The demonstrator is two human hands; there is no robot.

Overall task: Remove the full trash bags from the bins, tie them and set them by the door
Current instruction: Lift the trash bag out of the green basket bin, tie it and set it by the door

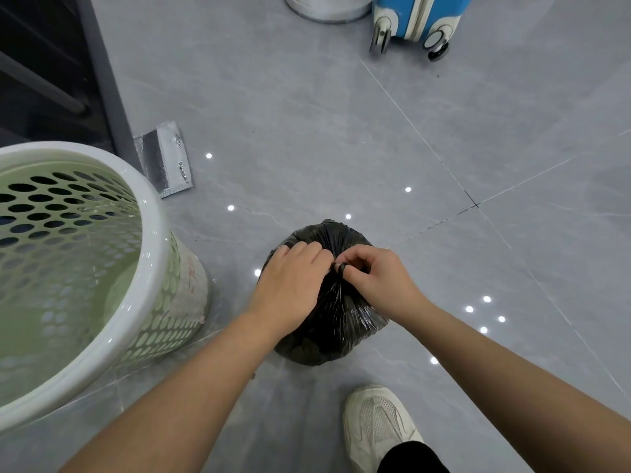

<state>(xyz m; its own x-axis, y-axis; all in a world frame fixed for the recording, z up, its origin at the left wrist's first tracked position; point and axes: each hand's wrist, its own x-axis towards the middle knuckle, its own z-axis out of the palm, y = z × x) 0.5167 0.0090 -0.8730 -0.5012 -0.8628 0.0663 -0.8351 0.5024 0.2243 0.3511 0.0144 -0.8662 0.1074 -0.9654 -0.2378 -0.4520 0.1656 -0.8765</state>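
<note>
A full black trash bag [336, 322] stands on the grey tiled floor just ahead of me. My left hand [290, 285] rests on its top left side, fingers closed on the gathered plastic. My right hand [374, 278] pinches the twisted neck of the bag, with a strip of black plastic wrapped around one finger. To the left stands a pale green perforated bin [85, 268] with a white rim, with no bag inside it.
A silver foil pouch [165, 162] lies on the floor behind the bin, beside a dark frame [102, 73]. A blue wheeled suitcase [420, 18] and a round silver base [327, 8] stand at the far edge. My white shoe [379, 425] is at the bottom right.
</note>
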